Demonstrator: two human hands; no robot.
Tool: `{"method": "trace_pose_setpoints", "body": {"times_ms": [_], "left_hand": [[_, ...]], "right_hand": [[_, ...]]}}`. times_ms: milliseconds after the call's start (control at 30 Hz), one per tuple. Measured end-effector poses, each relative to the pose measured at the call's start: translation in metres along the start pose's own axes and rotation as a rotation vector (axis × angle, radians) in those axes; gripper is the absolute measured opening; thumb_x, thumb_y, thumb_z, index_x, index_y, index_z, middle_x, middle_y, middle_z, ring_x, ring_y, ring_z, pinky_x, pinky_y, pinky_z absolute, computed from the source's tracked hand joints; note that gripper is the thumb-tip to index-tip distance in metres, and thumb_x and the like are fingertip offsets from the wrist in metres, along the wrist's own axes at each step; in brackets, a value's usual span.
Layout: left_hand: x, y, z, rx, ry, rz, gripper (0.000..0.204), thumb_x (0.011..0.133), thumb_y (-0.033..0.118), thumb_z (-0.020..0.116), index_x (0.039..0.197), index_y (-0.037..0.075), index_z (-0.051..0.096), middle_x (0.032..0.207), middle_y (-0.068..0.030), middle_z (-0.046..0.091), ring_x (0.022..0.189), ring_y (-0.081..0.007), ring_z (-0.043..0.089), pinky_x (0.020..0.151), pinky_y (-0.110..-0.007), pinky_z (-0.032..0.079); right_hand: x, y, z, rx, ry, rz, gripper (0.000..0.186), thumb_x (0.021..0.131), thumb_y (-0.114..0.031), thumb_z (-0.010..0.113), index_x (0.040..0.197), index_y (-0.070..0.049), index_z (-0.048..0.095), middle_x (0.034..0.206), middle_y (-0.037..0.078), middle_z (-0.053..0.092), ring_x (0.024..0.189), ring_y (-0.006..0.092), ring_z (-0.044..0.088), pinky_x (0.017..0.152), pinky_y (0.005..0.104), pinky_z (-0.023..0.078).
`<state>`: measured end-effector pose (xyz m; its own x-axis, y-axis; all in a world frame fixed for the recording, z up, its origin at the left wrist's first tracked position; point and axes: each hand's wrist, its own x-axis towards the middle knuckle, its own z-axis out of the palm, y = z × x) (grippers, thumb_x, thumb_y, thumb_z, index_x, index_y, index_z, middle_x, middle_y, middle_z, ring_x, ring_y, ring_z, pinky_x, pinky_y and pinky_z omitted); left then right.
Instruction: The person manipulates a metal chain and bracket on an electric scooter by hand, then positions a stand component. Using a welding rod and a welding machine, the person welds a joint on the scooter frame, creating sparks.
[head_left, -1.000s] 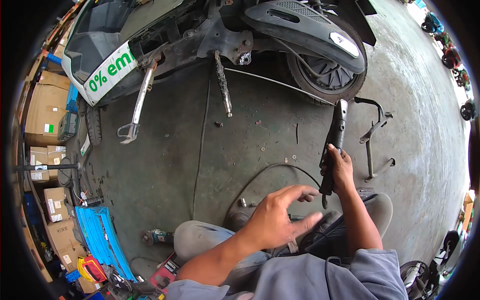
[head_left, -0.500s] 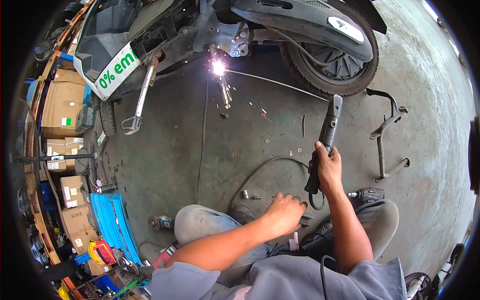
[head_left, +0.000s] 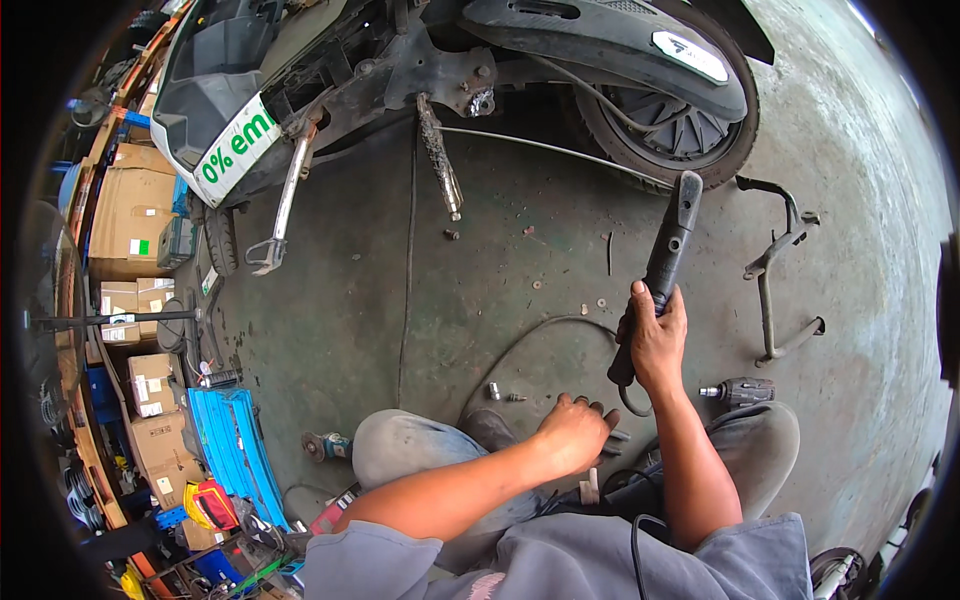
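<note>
My right hand (head_left: pixel 657 335) is wrapped round a black welding electrode holder (head_left: pixel 676 230), its jaw end pointing away from me. A thin grey welding rod (head_left: pixel 560 148) runs leftward from the holder. The rod's far end meets or nearly meets a rough, dark-and-silver metal bar (head_left: pixel 437 160) beneath the scooter frame (head_left: pixel 430 72); no spark shows. Over my lap, my left hand (head_left: pixel 578 432) has its fingers curled, and whatever they may hold is hidden. A dark object partly shows beside those fingers.
A scooter rear wheel (head_left: pixel 675 125) stands behind the rod. A bent metal stand (head_left: pixel 768 280) and a power tool (head_left: pixel 742 391) lie to the right. An angle grinder (head_left: pixel 325 446) is by my left knee. Cardboard boxes (head_left: pixel 135 215) and blue panels (head_left: pixel 232 445) line the left.
The bright arc and sparks at the metal bar have gone out. The electrode holder's jaw end has shifted slightly right and away from me. My left hand has barely moved.
</note>
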<state>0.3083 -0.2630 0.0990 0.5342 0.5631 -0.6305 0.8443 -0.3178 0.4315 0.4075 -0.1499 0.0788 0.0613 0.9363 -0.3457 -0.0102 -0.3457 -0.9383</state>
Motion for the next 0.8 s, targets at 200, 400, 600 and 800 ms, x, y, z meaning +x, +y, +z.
{"method": "trace_pose_setpoints", "body": {"times_ms": [200, 400, 600, 800], "left_hand": [[0.001, -0.005, -0.001, 0.018, 0.016, -0.009, 0.071, 0.079, 0.036, 0.072, 0.138, 0.008, 0.046, 0.106, -0.0118, 0.061, 0.097, -0.0277, 0.061, 0.085, -0.045, 0.045], [0.001, -0.004, -0.002, 0.016, 0.035, -0.006, 0.070, 0.079, 0.035, 0.073, 0.138, 0.008, 0.046, 0.104, -0.0112, 0.061, 0.097, -0.0275, 0.061, 0.085, -0.045, 0.045], [0.002, -0.002, -0.007, 0.010, 0.027, -0.003, 0.071, 0.079, 0.034, 0.073, 0.139, 0.009, 0.045, 0.104, -0.0113, 0.061, 0.098, -0.0276, 0.061, 0.086, -0.044, 0.045], [0.002, -0.001, -0.007, -0.009, 0.054, -0.001, 0.068, 0.078, 0.033, 0.074, 0.136, 0.009, 0.048, 0.104, -0.0114, 0.062, 0.097, -0.0281, 0.061, 0.085, -0.045, 0.045]], "right_hand": [[-0.002, 0.000, 0.007, -0.048, 0.004, -0.034, 0.029, 0.094, -0.026, 0.063, 0.087, -0.004, 0.045, 0.062, 0.002, 0.053, 0.048, 0.0096, 0.052, 0.041, 0.0265, 0.043], [0.000, 0.005, 0.001, -0.065, 0.015, -0.017, 0.029, 0.095, -0.025, 0.063, 0.088, -0.004, 0.045, 0.061, 0.002, 0.053, 0.047, 0.0098, 0.052, 0.042, 0.0267, 0.043], [-0.001, 0.006, -0.003, -0.094, 0.014, 0.004, 0.028, 0.095, -0.025, 0.062, 0.088, -0.004, 0.045, 0.059, 0.002, 0.052, 0.047, 0.0099, 0.052, 0.042, 0.0268, 0.043], [-0.006, 0.005, -0.009, -0.056, -0.032, 0.057, 0.028, 0.095, -0.027, 0.062, 0.089, -0.005, 0.046, 0.060, 0.001, 0.051, 0.047, 0.0102, 0.051, 0.042, 0.0268, 0.043]]}}
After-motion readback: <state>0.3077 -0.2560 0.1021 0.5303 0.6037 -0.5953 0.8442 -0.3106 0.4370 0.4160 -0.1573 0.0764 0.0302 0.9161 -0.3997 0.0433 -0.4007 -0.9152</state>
